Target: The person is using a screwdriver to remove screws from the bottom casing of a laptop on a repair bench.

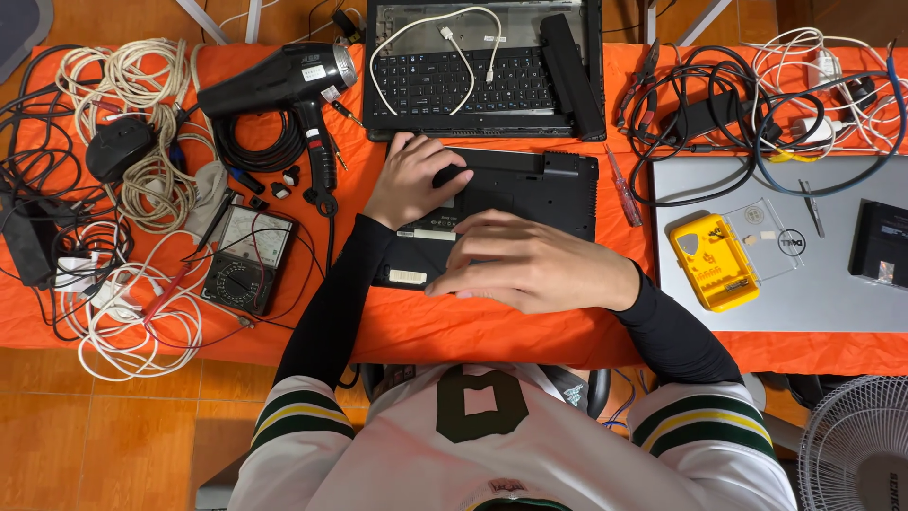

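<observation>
Two hands, left hand (411, 180) and right hand (530, 265), press flat with loose, unclenched grip on one black laptop base (530, 189) at the orange tabletop (454, 326) centre, flanked by one hair dryer (284, 80), one multimeter (248, 260) and one yellow screwdriver case (714, 260).

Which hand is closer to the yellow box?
The right hand. It rests on the black laptop, just left of the yellow box; the left hand lies farther left.
</observation>
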